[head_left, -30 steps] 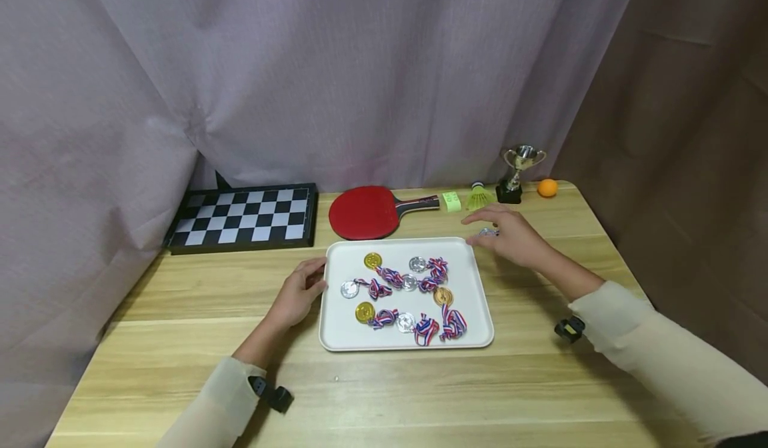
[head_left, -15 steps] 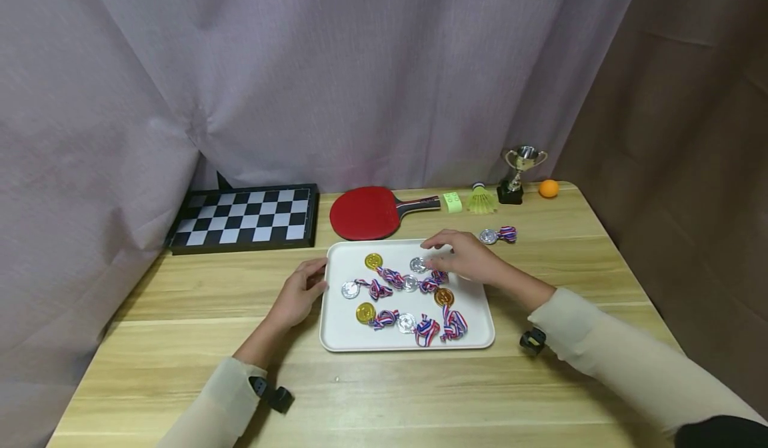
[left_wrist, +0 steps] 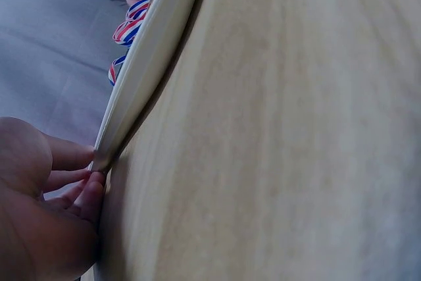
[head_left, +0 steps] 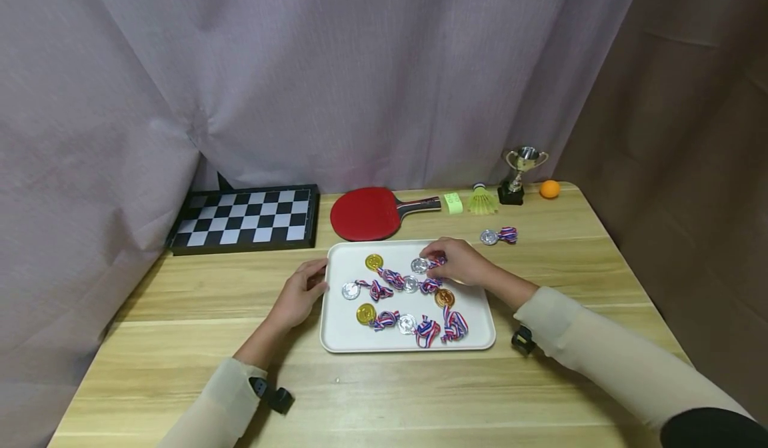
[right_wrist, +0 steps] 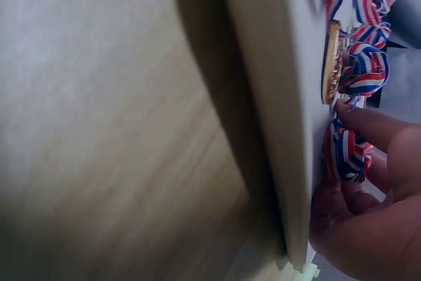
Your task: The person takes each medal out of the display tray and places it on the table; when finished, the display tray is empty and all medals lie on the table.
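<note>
A white tray (head_left: pixel 336 341) lies on the table, holding several gold, silver and bronze-coloured medals with knotted striped ribbons. My left hand (head_left: pixel 295 295) holds the tray's left edge, fingertips at the rim in the left wrist view. At the tray's far right corner, my right hand (head_left: pixel 461 263) has thumb and fingers round a silver medal (head_left: pixel 419 265), whose ribbon (right_wrist: pixel 346 154) sits between the digits in the right wrist view. A bronze-coloured medal (head_left: pixel 445 298) lies just nearer to me. Beyond the tray, another silver medal (head_left: pixel 489 237) rests on the table.
A chessboard (head_left: pixel 246 218) stands at the back left. Along the back edge lie a red table tennis bat (head_left: pixel 365 213), a small yellow-green block (head_left: pixel 453 203), a shuttlecock (head_left: pixel 482 200), a trophy cup (head_left: pixel 519 171) and an orange ball (head_left: pixel 549 189). A curtain hangs behind.
My right hand has moved left and nearer, from the silver medal beyond the tray, now left on the table, to the one in the tray's far right corner. My left hand stays put.
</note>
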Demonstrator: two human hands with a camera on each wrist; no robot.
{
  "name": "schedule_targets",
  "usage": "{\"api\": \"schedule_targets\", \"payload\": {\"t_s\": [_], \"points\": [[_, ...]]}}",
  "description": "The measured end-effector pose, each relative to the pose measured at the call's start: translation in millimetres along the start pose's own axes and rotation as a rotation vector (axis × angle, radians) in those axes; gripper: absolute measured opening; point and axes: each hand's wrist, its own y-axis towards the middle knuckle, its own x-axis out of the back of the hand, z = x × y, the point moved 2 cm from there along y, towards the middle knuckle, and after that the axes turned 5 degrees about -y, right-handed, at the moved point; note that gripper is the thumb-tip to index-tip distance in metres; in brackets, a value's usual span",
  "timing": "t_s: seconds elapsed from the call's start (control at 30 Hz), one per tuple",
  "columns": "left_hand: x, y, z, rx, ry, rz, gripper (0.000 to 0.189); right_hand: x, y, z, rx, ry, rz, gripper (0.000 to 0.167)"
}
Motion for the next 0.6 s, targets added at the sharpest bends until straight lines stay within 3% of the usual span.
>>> {"api": "schedule_targets", "payload": {"t_s": [0.6], "points": [[-0.3,-0.6,-1.3,0.011,-0.002,-0.001,0.050,5.2,-2.8,-1.8,0.014,0.004,-0.052,0.014]]}}
